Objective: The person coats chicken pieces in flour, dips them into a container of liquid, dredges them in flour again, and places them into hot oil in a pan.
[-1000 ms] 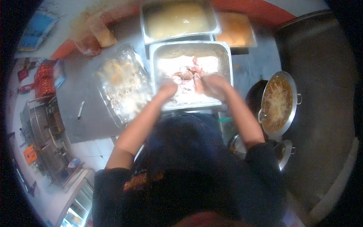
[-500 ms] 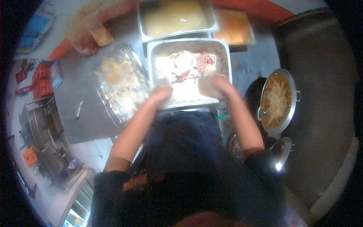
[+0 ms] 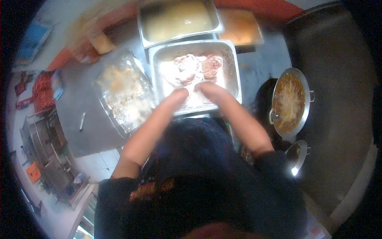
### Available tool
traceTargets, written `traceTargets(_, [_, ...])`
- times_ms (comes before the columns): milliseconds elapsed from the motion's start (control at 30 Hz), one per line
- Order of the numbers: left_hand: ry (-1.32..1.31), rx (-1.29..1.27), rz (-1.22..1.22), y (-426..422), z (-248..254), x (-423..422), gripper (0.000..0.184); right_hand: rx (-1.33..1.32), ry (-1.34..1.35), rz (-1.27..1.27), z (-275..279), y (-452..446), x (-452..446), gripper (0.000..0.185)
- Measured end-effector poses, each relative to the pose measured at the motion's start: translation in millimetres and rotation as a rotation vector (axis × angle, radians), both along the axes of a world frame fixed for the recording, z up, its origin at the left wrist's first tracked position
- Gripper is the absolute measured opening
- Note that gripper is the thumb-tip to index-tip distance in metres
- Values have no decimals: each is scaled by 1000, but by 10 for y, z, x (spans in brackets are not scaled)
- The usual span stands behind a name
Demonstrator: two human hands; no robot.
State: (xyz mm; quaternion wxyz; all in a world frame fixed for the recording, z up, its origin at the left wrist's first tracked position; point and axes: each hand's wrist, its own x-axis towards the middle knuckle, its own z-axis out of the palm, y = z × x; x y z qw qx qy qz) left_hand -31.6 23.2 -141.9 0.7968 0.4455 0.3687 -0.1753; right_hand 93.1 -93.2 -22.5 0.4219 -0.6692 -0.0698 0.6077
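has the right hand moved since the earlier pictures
Yes: against the metal tray, the right hand has moved left, away from the tray's right wall toward its middle.

The left hand (image 3: 181, 95) and right hand (image 3: 206, 90) sit close together, fingers blurred, over white powder (image 3: 168, 75) in a metal pan (image 3: 230, 59). Just beyond the fingertips lie powder-coated pieces of red meat (image 3: 212, 66). Farther beyond them stands a second pan (image 3: 185, 37) of pale yellowish liquid (image 3: 179, 20). Left of the fingers rests a shiny tray (image 3: 137, 65); well to their right, a two-handled wok (image 3: 306, 105) holds foamy golden liquid (image 3: 288, 106).
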Motion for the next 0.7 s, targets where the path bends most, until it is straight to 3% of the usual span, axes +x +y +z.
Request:
traceTargets(67, [-71, -47, 119, 78, 305, -50, 30, 73, 114, -276, 331, -94, 86, 27])
traceTargets(100, [-97, -73, 182, 122, 610, -95, 31, 64, 124, -275, 470, -180, 178, 27])
traceTargets(167, [-91, -102, 352, 248, 1353, -143, 30, 121, 417, -657, 651, -367, 341, 24])
traceTargets(200, [-78, -100, 403, 289, 1397, -145, 29, 122, 418, -658, 647, -365, 366, 24])
traceTargets(233, [-67, -98, 453, 332, 1441, -146, 28, 70, 237, -609, 643, -358, 393, 25])
traceTargets(267, [-54, 166, 309, 337, 1186, -152, 26, 16, 57, -559, 644, -365, 431, 25])
traceTargets(300, [-47, 431, 164, 336, 937, -121, 24, 224, 29, -456, 114, -539, 484, 27])
traceTargets(433, [23, 446, -98, 192, 258, -8, 33, 201, 23, -376, -424, -272, 384, 34])
traceTargets(467, [33, 361, -11, 135, 225, 86, 33, 205, 35, -364, -399, -137, 324, 36])
traceTargets(533, [46, 274, 74, 49, 183, 165, 32, -53, -180, -153, -161, 11, 198, 35])
traceTargets(600, [55, 68, 163, 27, 294, 239, 31, 3, -71, -194, 36, 6, 84, 35])
traceTargets(700, [-65, -26, 300, 104, 1038, 164, 31, 67, 60, -304, 312, -17, -10, 36])
